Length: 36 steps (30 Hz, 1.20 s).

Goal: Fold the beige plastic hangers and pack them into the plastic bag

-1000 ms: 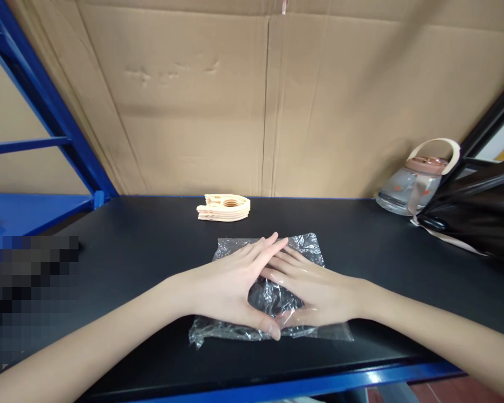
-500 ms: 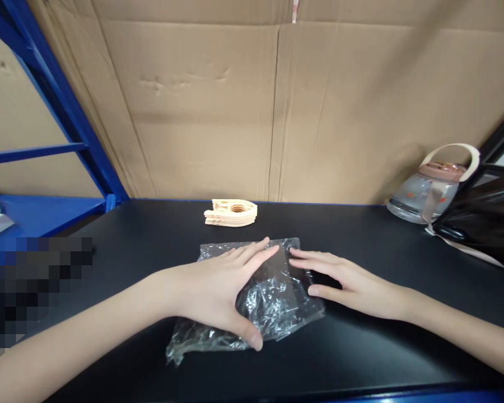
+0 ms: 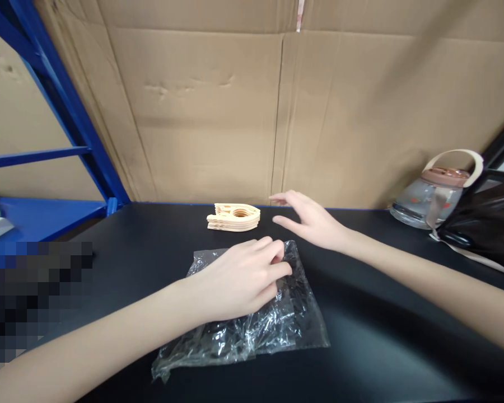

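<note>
A crinkled clear plastic bag (image 3: pixel 260 333) lies flat on the black tabletop in front of me. Over its middle, my left hand (image 3: pixel 246 280) has its fingers curled in against the film and closed on it; the fingertips are partly hidden. Farther back and to the right, my right hand (image 3: pixel 308 221) is held above the table with thumb and fingers apart, holding nothing. Just left of its fingertips sits a neat stack of cream plastic pieces that look like folded travel hangers (image 3: pixel 235 218), with a small space between.
Behind the table (image 3: pixel 151 235) rises a cardboard wall (image 3: pixel 201 123). A blue metal frame (image 3: pixel 75 129) stands at the left. On the right are a clear water bottle (image 3: pixel 424 196) with a pale handle and a black bag (image 3: pixel 483 224) with a strap.
My right hand has left the plastic bag and moved back toward the cream stack. My left hand has gone from spread flat to curled, and the bag lies slightly more spread out.
</note>
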Available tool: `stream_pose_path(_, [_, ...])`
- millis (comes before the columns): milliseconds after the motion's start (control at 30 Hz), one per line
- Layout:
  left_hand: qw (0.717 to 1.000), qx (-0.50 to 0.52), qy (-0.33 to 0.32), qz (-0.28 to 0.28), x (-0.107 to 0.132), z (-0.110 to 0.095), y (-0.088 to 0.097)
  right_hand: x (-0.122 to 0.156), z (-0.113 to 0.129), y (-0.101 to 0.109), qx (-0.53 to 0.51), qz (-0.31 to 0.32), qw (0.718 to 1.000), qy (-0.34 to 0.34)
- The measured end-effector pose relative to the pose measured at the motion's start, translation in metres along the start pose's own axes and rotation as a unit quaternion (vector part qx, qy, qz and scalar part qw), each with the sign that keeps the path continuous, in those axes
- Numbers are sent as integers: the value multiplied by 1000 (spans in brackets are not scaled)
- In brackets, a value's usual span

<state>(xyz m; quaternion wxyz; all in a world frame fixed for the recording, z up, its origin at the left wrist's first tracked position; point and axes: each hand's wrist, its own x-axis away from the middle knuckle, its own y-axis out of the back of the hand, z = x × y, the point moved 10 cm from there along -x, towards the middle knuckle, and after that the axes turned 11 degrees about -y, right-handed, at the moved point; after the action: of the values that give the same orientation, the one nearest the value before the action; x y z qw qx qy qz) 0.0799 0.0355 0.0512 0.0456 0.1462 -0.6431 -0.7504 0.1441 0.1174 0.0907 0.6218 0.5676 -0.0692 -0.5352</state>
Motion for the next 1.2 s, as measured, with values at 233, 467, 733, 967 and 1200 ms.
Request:
stream_pose_path(233, [999, -9, 17, -29, -13, 8, -3, -60, 3, -54, -12, 63, 998, 25])
stream_pose_path(467, [999, 24, -6, -29, -18, 11, -5, -78, -6, -96, -2, 170, 985, -44])
stream_pose_path(733, [999, 17, -34, -25, -25, 8, -2, -82, -9, -97, -53, 141, 988, -44])
stream_pose_path(967, [999, 12, -40, -17, -22, 9, 2, -45, -16, -27, -124, 28, 990, -67])
stream_pose_path(1200, [999, 38, -1, -37, -6, 22, 2, 52, -32, 17, -6, 59, 990, -130])
